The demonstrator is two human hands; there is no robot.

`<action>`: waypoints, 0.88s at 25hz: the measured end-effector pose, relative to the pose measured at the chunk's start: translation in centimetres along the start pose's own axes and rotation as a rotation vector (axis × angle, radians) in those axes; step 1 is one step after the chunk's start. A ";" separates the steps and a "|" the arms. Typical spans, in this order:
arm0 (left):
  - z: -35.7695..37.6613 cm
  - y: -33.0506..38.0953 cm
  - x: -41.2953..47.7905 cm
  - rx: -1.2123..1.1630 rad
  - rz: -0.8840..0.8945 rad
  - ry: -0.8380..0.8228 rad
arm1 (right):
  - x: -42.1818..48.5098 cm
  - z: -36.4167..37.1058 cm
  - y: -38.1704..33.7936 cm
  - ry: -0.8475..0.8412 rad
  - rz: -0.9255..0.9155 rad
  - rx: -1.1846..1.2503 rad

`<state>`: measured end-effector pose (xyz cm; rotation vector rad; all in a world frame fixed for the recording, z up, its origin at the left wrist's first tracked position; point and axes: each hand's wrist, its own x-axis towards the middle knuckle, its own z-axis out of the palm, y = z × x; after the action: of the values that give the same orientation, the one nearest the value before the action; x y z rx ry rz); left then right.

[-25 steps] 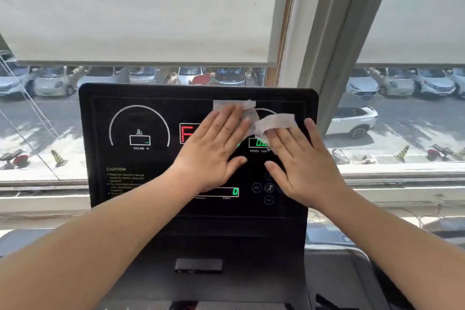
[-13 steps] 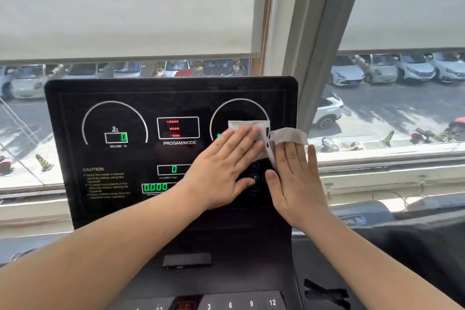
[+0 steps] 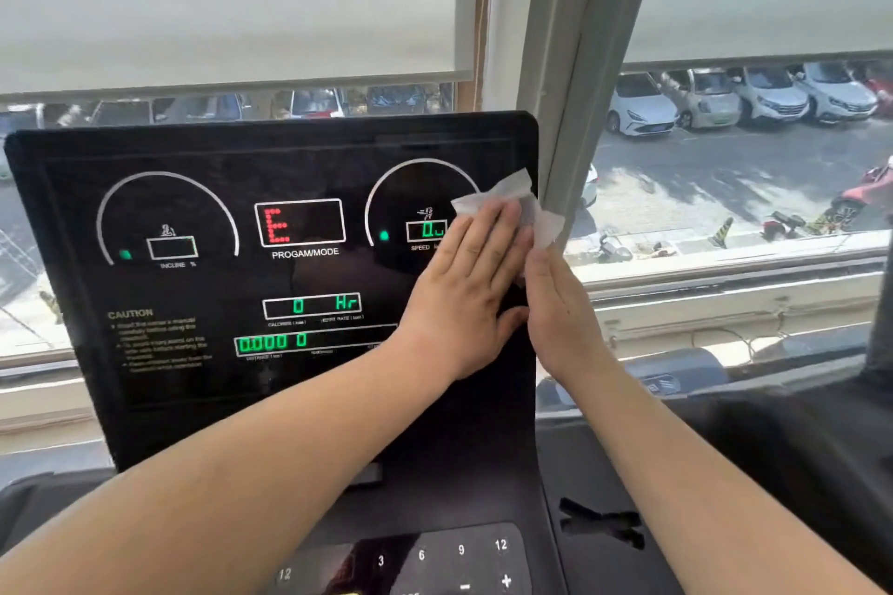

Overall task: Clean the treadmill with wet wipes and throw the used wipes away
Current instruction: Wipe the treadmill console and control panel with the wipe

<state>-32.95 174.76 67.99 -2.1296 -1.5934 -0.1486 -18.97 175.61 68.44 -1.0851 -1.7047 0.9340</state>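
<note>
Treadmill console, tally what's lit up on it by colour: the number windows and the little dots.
Red window: 1
Green-digit windows: 3 (speed, calories, distance)
Green dots: 2
Total: 6

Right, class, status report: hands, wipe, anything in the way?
Left hand flat on wet wipe, right hand straight-fingered beside it. Wipe overhangs console's right edge. Window post close, not blocking.

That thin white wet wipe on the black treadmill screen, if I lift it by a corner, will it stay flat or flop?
Probably flop: the white wet wipe is creased and bunched above the flat left hand. It looks very light; one end juts past the edge of the black treadmill console near the right hand. It may cling to that glossy surface.
</note>
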 end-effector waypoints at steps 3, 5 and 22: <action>3.1 2.5 -4.4 -0.012 0.092 -0.062 | -4.5 0.2 2.8 -0.029 0.097 0.027; 4.8 3.2 -7.2 -0.020 0.173 -0.091 | -7.0 0.7 4.4 -0.028 0.178 0.025; 2.7 -7.3 -14.6 0.003 -0.188 -0.050 | -5.0 9.0 1.1 -0.177 -0.431 -1.139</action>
<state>-44.88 164.64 62.61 -1.9927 -1.8215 -0.1544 -26.01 170.12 63.12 -1.2179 -2.5541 -0.3234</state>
